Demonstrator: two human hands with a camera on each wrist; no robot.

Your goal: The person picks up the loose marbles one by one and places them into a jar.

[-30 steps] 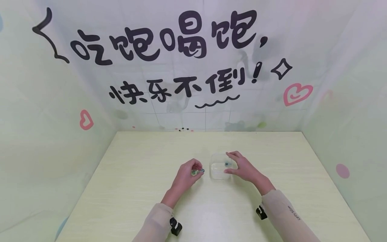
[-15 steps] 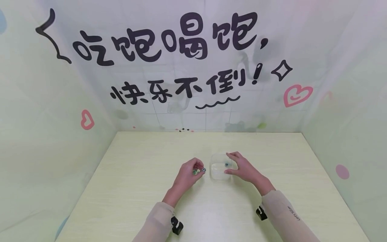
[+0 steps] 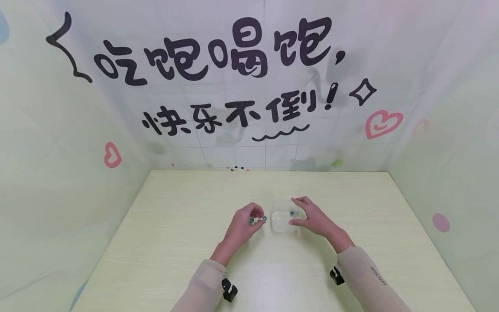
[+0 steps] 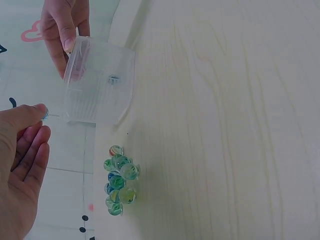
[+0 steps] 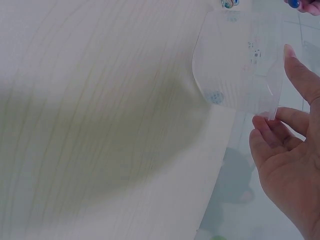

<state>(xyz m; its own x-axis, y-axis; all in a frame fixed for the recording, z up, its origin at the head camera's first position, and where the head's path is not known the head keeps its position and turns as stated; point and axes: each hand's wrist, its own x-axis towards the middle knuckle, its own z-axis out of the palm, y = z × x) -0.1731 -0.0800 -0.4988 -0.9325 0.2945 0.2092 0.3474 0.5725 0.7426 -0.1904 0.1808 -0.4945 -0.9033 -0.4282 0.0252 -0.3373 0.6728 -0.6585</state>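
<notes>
A clear plastic container (image 3: 281, 223) stands on the table, and my right hand (image 3: 316, 219) holds its right side by the rim, thumb and fingers spread along it. Through the wall a bluish round spot (image 4: 114, 79) shows; whether it is a marble inside or a print, I cannot tell. My left hand (image 3: 242, 223) pinches a bluish glass marble (image 4: 45, 113) between thumb and forefinger, just left of the container. Below that hand, several green and blue glass marbles (image 4: 118, 182) lie clustered on the table, mostly hidden by the hand in the head view.
The pale wood-grain table (image 3: 187, 208) is enclosed by printed cloth walls (image 3: 249, 151) at the back and both sides. A black wrist mount (image 3: 229, 290) sits under the left sleeve, another black mount (image 3: 337, 275) under the right.
My left hand has shifted slightly right, bringing the pinched marble a little closer to the container. The right hand and the container stay in place.
</notes>
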